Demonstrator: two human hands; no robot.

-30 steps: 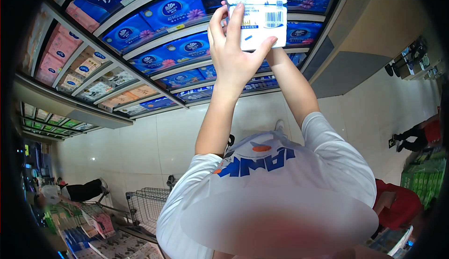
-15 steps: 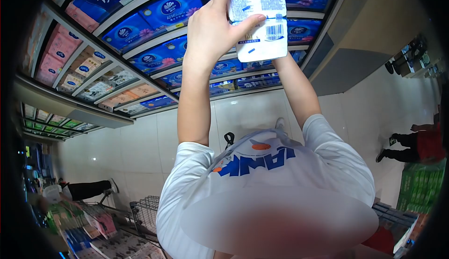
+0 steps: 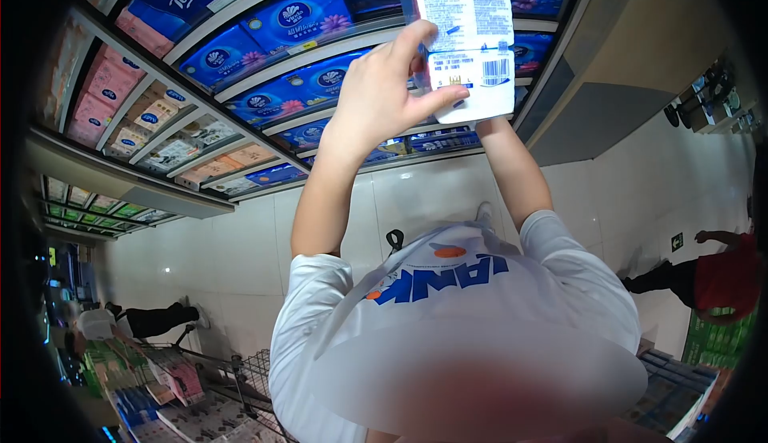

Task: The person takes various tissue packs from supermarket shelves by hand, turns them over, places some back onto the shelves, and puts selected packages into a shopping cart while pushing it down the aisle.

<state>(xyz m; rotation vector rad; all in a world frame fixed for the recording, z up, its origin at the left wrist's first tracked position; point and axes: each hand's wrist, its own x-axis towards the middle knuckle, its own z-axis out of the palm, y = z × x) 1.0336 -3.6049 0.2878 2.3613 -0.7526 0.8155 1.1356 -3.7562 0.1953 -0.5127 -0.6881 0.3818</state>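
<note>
Item held: one white, plastic-wrapped rectangular pack [image 3: 464, 15] with blue print and a barcode, upright before our left hand [image 3: 380, 95], directly against its fingers.

Left hand: thumb and index finger spread wide apart, the thumb across the pack's lower printed face, the index tip at its left edge. Whether they pinch or merely steady it, we cannot tell.

Right hand: hidden behind the pack; we see only the bare right forearm [image 3: 516, 163] rising beneath it, to the right of the left fingers. Finger state not shown.

Step in hand, as we judge it: handling the pack with its printed side towards us. Any next move calls for firm support from the hidden hand before the left fingers shift.

Surroundings: blue, flower-printed plastic packs [image 3: 296, 15] on shelves left of and beyond the fingers; pink plastic-wrapped packs [image 3: 108, 83] farther left.
</note>
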